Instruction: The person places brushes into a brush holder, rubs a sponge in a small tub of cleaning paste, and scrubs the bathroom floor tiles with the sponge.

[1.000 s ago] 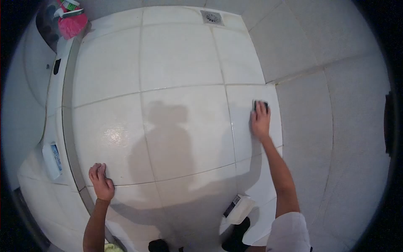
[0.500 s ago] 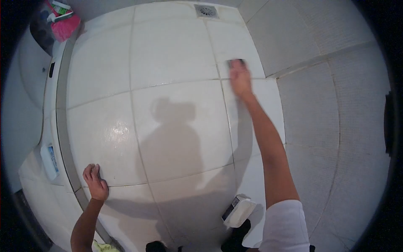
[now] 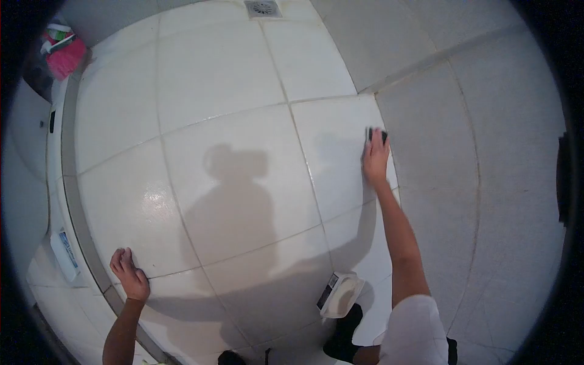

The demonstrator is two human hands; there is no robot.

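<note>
With its fingers closed over a small dark sponge-like block (image 3: 383,136), my right hand (image 3: 376,163) presses down on the white tiled floor (image 3: 237,115), close to the foot of the grey wall. Most of the block is hidden under the fingers, so its exact kind is unclear. At lower left, my left hand (image 3: 130,275) rests on the floor near the raised edge, fingers stretched and holding nothing. A white open tub (image 3: 344,297) with a dark label sits by my foot, well below my right hand.
A grey tiled wall (image 3: 438,146) bounds the right side. The raised ledge (image 3: 72,201) runs along the left, with a white and blue bottle (image 3: 64,254) beyond it. A pink item with brushes (image 3: 66,58) is at upper left; a floor drain (image 3: 263,8) is at the top.
My right hand has moved toward me and right with the dark block, nearer the wall. My left hand stays on the floor. The view has shifted slightly.
</note>
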